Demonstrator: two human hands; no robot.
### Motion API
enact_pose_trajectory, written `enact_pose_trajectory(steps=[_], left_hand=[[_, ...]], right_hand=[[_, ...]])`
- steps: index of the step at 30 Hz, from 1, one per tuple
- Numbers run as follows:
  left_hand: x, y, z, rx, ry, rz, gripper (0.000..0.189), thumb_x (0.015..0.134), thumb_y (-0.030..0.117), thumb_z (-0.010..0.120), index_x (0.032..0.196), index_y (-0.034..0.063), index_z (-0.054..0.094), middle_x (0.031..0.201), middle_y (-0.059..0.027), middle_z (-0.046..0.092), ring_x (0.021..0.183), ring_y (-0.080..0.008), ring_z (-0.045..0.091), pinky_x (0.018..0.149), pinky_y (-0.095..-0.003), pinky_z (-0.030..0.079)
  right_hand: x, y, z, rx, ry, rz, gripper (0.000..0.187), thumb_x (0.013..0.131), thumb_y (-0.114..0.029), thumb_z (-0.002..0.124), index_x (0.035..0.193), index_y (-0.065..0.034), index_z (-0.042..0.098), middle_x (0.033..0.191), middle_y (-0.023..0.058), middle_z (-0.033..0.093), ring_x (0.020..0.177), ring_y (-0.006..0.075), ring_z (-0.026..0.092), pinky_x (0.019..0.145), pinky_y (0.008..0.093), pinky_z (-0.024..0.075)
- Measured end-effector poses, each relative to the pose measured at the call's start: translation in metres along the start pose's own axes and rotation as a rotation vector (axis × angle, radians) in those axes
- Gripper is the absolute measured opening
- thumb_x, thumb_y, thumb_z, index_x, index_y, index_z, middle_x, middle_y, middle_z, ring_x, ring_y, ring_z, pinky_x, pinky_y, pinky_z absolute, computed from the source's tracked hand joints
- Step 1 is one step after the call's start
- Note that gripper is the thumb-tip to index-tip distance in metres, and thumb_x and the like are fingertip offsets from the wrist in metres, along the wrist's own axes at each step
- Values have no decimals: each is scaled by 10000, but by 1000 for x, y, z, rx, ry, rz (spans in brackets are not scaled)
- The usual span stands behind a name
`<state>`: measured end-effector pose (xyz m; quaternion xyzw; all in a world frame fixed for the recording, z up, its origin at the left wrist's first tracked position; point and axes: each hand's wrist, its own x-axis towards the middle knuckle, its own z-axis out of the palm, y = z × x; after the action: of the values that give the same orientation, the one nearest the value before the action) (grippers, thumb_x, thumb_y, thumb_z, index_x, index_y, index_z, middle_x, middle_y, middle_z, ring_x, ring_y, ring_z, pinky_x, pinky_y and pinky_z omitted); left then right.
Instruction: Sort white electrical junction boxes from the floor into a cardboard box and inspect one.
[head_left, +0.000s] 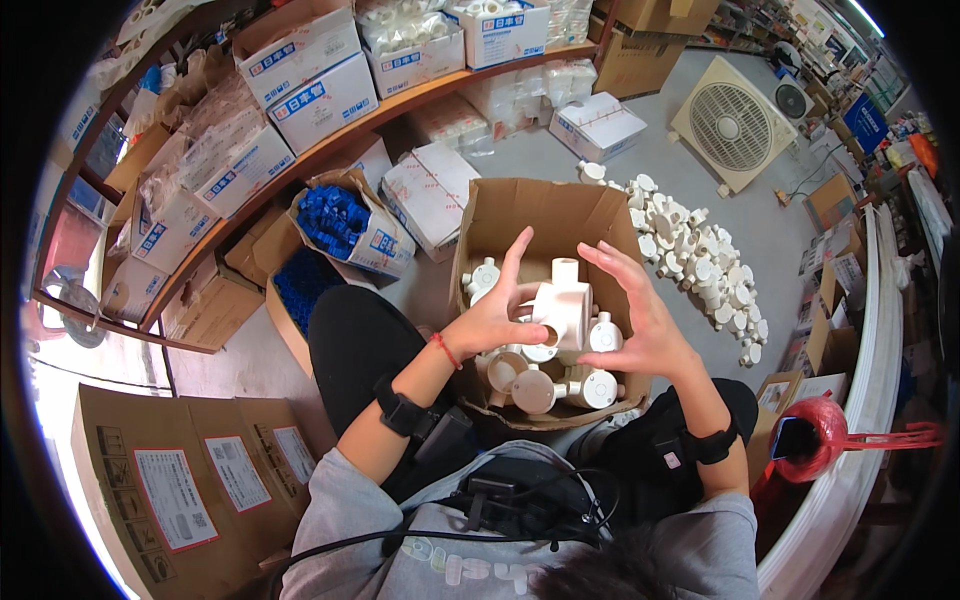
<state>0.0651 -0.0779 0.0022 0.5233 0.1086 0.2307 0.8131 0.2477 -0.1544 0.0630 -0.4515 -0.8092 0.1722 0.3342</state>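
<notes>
Above an open cardboard box (544, 210) I have a white plastic pipe junction box (571, 307) with short round spouts. My left hand (499, 311) grips it, the thumb at one spout and the fingers behind it. My right hand (637, 322) is spread on the other side, fingers apart, with a gap between its palm and the fitting. Inside the cardboard box lie several more white round junction boxes (534, 388), some with flat lids facing up. My hands and the held fitting hide part of them.
A long heap of white junction boxes (701, 255) covers the floor at right. Cartons of blue fittings (334, 221) stand at left, beside a loaded wooden shelf (420, 90). A box fan (731, 112) is at upper right. Red plastic twine (814, 439) hangs near my right side.
</notes>
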Motion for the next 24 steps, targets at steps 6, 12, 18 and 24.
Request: enact_pose_trajectory(steps=[6, 12, 18, 24], left_hand=[[-1, -6, -4, 5, -5, 12, 1042, 623, 185, 675, 1268, 210, -143, 1198, -221, 326, 1115, -269, 327, 921, -362, 262], [-8, -1, -28, 49, 394, 167, 881, 701, 129, 596, 1291, 203, -53, 1291, -202, 192, 1191, -290, 217, 935, -370, 234], [-6, 24, -44, -11, 544, 216, 627, 774, 247, 502, 1269, 87, 153, 1247, -153, 306, 1137, -232, 310, 914, -338, 264], [-7, 38, -63, -45, 601, 197, 561, 741, 292, 503, 1175, 4, 293, 1146, -123, 398, 1046, -199, 393, 832, -297, 317]], right_hand=[[-2, 7, 10, 64, 48, -27, 753, 464, -74, 722, 1121, -77, 353, 1172, 83, 409, 1107, 300, 352, 893, 367, 327], [17, 36, 17, -172, 94, 96, 683, 443, -138, 720, 1043, -64, 402, 1027, 114, 478, 988, 272, 446, 823, 331, 379], [47, 144, 48, -573, -275, 212, 566, 421, -152, 699, 911, -79, 425, 898, 82, 499, 890, 242, 471, 701, 341, 421], [82, 248, 104, -686, -628, 360, 538, 423, -204, 689, 889, -86, 448, 869, 81, 502, 864, 243, 479, 669, 332, 443]])
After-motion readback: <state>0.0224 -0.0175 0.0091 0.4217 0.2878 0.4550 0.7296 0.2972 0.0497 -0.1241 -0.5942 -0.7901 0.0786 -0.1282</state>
